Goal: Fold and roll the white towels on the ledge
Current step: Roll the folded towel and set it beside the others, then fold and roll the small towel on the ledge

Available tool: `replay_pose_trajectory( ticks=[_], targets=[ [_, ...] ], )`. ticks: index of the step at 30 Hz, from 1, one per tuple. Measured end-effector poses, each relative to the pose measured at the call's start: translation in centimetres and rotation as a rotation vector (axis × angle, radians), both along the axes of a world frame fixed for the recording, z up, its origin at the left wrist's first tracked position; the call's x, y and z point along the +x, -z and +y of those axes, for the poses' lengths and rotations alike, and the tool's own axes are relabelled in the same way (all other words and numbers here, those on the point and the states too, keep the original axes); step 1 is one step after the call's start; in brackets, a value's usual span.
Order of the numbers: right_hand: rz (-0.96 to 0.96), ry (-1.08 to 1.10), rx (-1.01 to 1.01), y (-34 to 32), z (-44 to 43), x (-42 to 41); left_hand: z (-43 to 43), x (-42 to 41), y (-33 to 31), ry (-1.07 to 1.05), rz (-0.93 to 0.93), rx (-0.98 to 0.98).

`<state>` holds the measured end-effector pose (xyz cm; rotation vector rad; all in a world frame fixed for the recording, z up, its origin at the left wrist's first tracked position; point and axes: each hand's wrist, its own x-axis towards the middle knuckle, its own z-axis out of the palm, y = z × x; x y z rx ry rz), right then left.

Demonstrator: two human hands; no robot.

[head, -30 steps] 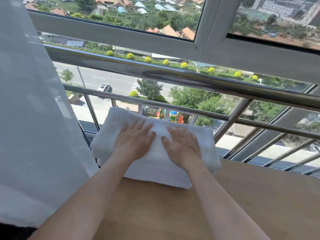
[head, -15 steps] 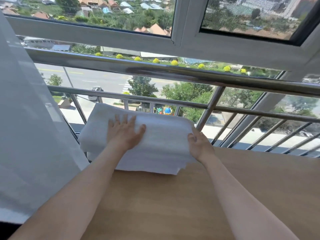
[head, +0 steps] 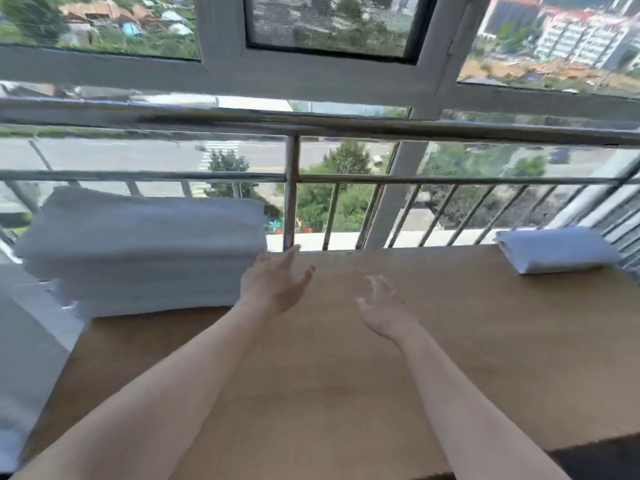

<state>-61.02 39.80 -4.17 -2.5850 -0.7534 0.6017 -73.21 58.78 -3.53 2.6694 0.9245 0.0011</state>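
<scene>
White terry, folded flat: the towel stack [head: 142, 251] sits at the table's [head: 311, 393] left end. We have lifted our left hand [head: 273, 289] and right hand [head: 384, 310] off it; both hang open, empty. Another folded towel [head: 557, 251] lies far right, likely next.
</scene>
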Motion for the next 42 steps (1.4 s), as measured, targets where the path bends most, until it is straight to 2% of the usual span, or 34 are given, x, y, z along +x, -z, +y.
replay_pose_trajectory(
  ticks=[3, 8, 14, 21, 31, 37, 42],
  targets=[
    [0.007, 0.051, -0.011, 0.1, -8.2, 1.1, -7.7, 2.3, 0.3, 0.061, 0.072, -0.069],
    [-0.017, 0.109, -0.048, 0.2, -21.0, 2.7, -20.2, 6.3, 1.4, 0.19, 0.08, -0.082],
    [-0.11, 0.154, -0.093, -0.7, -30.7, 5.5, -30.1, 10.9, 1.8, 0.237, 0.15, -0.035],
    [-0.062, 0.216, -0.086, 0.5, -36.4, 10.1, -35.1, 17.0, 3.2, 0.266, 0.158, -0.048],
    [0.011, 0.227, -0.303, 3.6, -44.8, 23.0, -40.0, 31.5, 8.2, 0.305, 0.124, -0.085],
    [0.07, 0.279, -0.246, 5.0, -46.7, 30.0, -43.2, 38.2, 9.7, 0.305, 0.177, -0.148],
    [0.078, 0.294, -0.187, 5.4, -47.3, 36.2, -44.3, 44.1, 8.9, 0.31, 0.132, -0.097]
  ],
)
